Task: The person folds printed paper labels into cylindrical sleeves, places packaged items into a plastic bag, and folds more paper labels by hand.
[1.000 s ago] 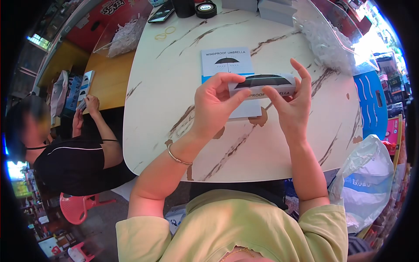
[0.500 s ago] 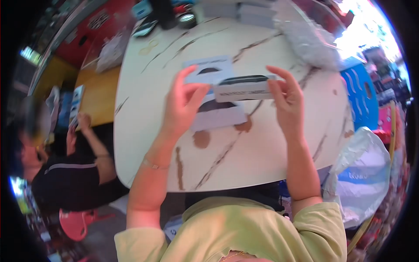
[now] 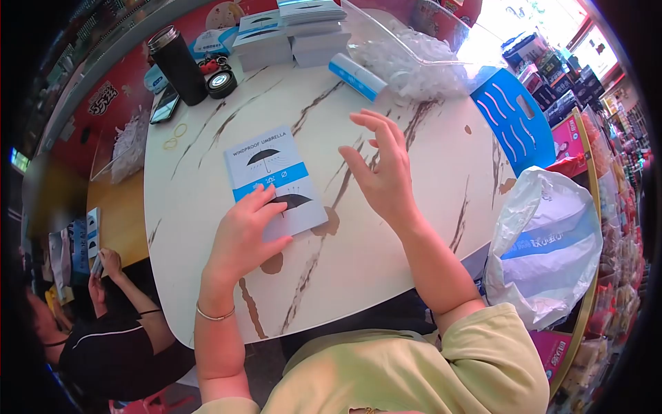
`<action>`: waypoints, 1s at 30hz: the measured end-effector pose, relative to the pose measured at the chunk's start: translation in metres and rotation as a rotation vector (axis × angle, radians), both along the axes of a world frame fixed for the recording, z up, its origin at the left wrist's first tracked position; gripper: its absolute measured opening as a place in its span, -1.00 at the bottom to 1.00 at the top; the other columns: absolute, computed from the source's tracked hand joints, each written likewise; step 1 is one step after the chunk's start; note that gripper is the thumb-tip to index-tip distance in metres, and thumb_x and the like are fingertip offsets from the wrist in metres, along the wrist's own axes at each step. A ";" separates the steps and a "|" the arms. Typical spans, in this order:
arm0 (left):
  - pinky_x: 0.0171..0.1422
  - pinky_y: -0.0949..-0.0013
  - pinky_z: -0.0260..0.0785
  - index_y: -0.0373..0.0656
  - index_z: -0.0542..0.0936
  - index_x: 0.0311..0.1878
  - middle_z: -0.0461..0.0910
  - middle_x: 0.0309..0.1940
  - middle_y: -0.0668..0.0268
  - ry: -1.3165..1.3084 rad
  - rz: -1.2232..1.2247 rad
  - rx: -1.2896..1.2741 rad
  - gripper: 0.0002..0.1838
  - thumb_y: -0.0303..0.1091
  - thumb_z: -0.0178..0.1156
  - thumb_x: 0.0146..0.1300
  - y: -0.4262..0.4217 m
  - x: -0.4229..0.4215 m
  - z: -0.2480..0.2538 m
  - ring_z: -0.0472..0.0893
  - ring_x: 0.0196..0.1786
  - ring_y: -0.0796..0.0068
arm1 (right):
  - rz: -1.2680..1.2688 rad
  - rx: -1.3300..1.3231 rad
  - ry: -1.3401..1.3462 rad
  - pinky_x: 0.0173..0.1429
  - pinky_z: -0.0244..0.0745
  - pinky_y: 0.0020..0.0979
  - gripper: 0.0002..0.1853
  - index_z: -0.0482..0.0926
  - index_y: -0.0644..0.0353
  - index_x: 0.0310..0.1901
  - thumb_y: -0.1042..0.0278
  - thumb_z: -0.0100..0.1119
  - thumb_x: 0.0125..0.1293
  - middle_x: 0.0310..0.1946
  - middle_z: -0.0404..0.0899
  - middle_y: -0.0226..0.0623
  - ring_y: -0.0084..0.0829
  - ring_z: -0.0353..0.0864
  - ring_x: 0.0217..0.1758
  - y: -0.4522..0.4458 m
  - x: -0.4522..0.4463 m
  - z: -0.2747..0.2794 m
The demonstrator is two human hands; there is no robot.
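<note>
White-and-blue flat printed cardboard sheets (image 3: 274,155), marked "WINDPROOF UMBRELLA" with black umbrella pictures, lie on the marble-patterned table in front of me. My left hand (image 3: 241,231) rests its spread fingertips on their lower left part, covering some of the print. To the right, my right hand (image 3: 383,165) is raised over the table, fingers apart, with nothing in it. Beyond it, a narrow white-and-blue box (image 3: 357,77) lies beside a clear plastic container (image 3: 420,58) filled with crumpled clear plastic.
At the back are stacks of similar printed cardboard (image 3: 310,38), a black bottle (image 3: 178,65), a round lid (image 3: 221,83) and a phone (image 3: 165,105). A white plastic bag (image 3: 545,248) and blue chair back (image 3: 507,121) stand right. Another person (image 3: 114,345) works at the left.
The narrow box that was between my hands is no longer there; one lies at the back. My left hand has come down onto the flat cardboard. The view has shifted.
</note>
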State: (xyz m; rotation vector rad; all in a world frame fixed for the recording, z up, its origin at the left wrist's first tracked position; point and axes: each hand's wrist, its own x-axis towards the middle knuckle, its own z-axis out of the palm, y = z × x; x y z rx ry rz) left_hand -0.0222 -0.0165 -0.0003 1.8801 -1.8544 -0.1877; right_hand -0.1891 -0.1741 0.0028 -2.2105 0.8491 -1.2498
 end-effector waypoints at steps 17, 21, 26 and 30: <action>-0.20 0.49 0.47 -0.34 0.59 -0.40 0.63 -0.41 0.22 0.532 0.090 -0.177 -0.93 -0.61 0.22 -0.02 0.005 0.009 0.017 0.62 -0.31 0.48 | 0.176 0.240 -0.039 0.01 0.31 -0.40 -0.72 0.48 0.15 -0.09 0.41 0.18 0.13 -0.10 0.50 -0.37 -0.43 0.44 -0.01 0.007 0.004 0.005; -0.20 0.50 0.48 -0.37 0.61 -0.39 0.62 -0.43 0.20 0.695 0.078 -0.070 -0.92 -0.59 0.24 -0.02 0.009 0.017 0.014 0.60 -0.36 0.54 | 0.193 0.261 -0.022 0.02 0.30 -0.40 -0.73 0.48 0.15 -0.10 0.39 0.18 0.14 -0.11 0.51 -0.37 -0.44 0.43 -0.02 0.008 0.004 0.004; -0.20 0.51 0.46 -0.36 0.61 -0.42 0.62 -0.43 0.22 0.747 0.084 0.027 -0.92 -0.59 0.27 -0.05 0.010 0.019 0.015 0.59 -0.36 0.56 | 0.213 0.268 0.007 0.03 0.29 -0.40 -0.74 0.48 0.16 -0.11 0.38 0.17 0.14 -0.11 0.51 -0.38 -0.44 0.43 -0.02 0.007 0.004 0.003; -0.13 0.51 0.44 -0.36 0.59 -0.45 0.61 -0.40 0.21 0.793 0.076 0.084 -0.97 -0.62 0.24 -0.02 0.009 0.021 0.017 0.60 -0.27 0.53 | 0.232 0.286 0.017 0.03 0.29 -0.40 -0.73 0.48 0.17 -0.10 0.37 0.17 0.15 -0.12 0.51 -0.38 -0.45 0.43 -0.02 0.007 0.004 0.003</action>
